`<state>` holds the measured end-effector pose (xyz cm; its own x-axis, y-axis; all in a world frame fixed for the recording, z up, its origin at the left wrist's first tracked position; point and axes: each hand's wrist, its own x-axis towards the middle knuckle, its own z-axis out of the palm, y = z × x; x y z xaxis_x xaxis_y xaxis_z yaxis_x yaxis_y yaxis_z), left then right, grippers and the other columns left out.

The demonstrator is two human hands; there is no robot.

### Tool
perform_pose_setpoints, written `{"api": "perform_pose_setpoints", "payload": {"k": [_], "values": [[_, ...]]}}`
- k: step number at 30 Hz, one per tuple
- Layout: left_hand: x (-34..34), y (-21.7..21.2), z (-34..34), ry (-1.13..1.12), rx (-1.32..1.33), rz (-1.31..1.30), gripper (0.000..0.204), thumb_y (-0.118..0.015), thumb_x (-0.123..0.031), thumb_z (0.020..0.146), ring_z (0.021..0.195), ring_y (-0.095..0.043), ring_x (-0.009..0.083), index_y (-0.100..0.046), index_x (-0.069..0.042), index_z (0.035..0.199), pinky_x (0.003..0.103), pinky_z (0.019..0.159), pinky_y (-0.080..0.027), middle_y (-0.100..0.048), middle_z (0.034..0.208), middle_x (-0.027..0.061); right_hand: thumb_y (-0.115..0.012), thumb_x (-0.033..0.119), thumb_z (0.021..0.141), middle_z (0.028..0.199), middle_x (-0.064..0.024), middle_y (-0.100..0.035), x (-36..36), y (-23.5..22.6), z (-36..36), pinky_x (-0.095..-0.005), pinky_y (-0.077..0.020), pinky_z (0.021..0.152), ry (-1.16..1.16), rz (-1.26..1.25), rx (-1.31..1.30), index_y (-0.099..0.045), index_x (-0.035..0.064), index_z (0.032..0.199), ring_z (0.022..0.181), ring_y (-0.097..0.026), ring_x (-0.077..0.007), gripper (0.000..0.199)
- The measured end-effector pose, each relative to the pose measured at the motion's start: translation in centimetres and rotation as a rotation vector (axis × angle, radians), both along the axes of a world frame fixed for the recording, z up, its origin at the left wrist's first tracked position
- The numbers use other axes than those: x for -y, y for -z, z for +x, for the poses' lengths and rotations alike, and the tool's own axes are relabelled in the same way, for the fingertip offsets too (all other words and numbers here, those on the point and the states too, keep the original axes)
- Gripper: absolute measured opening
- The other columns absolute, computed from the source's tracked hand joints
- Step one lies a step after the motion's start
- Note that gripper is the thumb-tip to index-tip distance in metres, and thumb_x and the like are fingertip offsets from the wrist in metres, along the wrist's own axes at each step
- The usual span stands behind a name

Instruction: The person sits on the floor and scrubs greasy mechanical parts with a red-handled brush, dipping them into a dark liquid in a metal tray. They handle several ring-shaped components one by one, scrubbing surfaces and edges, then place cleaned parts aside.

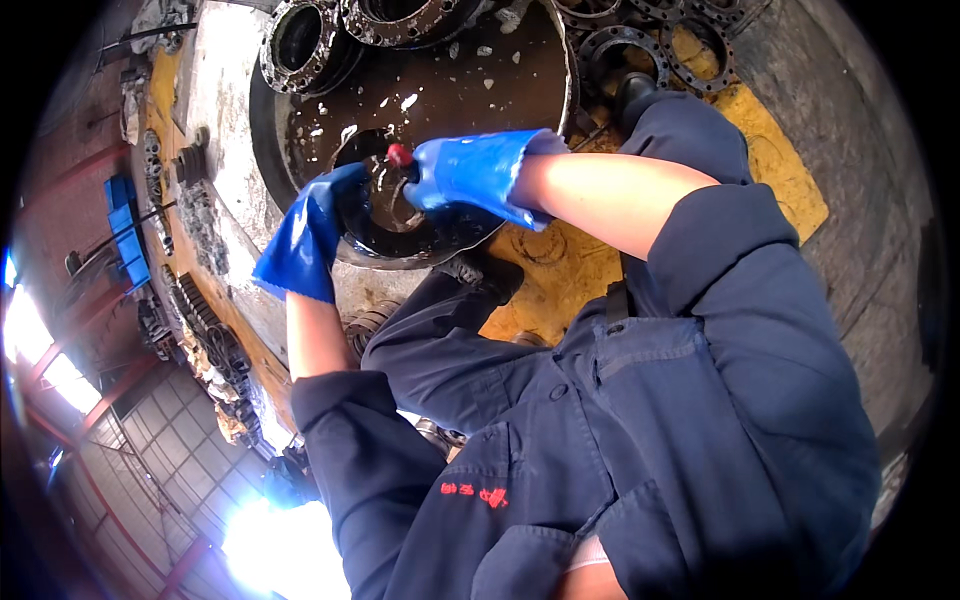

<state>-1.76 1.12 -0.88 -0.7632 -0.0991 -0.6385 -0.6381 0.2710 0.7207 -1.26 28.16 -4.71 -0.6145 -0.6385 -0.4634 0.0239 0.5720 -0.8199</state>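
Observation:
Both my hands wear long blue rubber gloves and work at the near side of a round metal tub (570, 75) of murky brown liquid. My left hand (318, 212) is closed on the left edge of a wet black ring (385, 241), which tilts at the tub's near rim. Reaching in from the right, my right hand (455, 172) is closed over the ring's opening. A small red end (400, 155) of some tool sticks out past its fingers; the rest of that tool is hidden by the glove.
Wet flanged metal rings (298, 48) rest at the tub's far left edge. More dark rings with bolt holes (697, 55) lie on the ground at the far right, by my boot. A yellow plate (770, 150) is underfoot. Metal parts and a blue bin (127, 235) line the left side.

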Motion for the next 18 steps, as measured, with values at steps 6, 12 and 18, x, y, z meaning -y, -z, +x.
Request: {"api": "perform_pose_setpoints", "payload": {"k": [6,12,18], "values": [[0.3,0.1,-0.2,0.037,0.116,-0.016,0.037,-0.074,-0.029,0.098,0.081,-0.07,0.0224,-0.072,0.001,0.12,0.034,0.075,-0.057,-0.075,0.095,0.0124,-0.072,0.045,0.086,0.102,-0.0094,-0.078,4.9,2.9,0.9,-0.0491,-0.059,0.083,-0.072,0.182,-0.269,-0.079,0.0155,0.104,0.097,-0.076,-0.0352,0.035],[-4.0,-3.7,6.3,0.028,-0.247,-0.059,0.048,-0.078,-0.033,0.097,0.092,-0.072,0.0219,-0.068,0.004,0.125,0.033,0.086,-0.057,-0.075,0.105,0.0128,-0.057,0.032,0.106,0.106,-0.0064,-0.075,-2.0,-2.1,1.7,-0.0322,-0.0513,0.09,0.214,-0.541,0.241,-0.075,0.0076,0.121,0.097,-0.069,-0.0154,0.034],[-4.3,-1.5,9.8,-0.036,-0.407,-0.47,0.046,-0.072,-0.035,0.102,0.101,-0.071,0.026,-0.07,0.005,0.124,0.038,0.091,-0.054,-0.076,0.114,0.0199,-0.059,0.03,0.106,0.101,-0.0053,-0.076,-2.7,-4.3,2.7,-0.0333,-0.0521,0.088,0.192,-0.59,0.329,-0.076,0.0152,0.129,0.094,-0.069,-0.0179,0.032]]}}
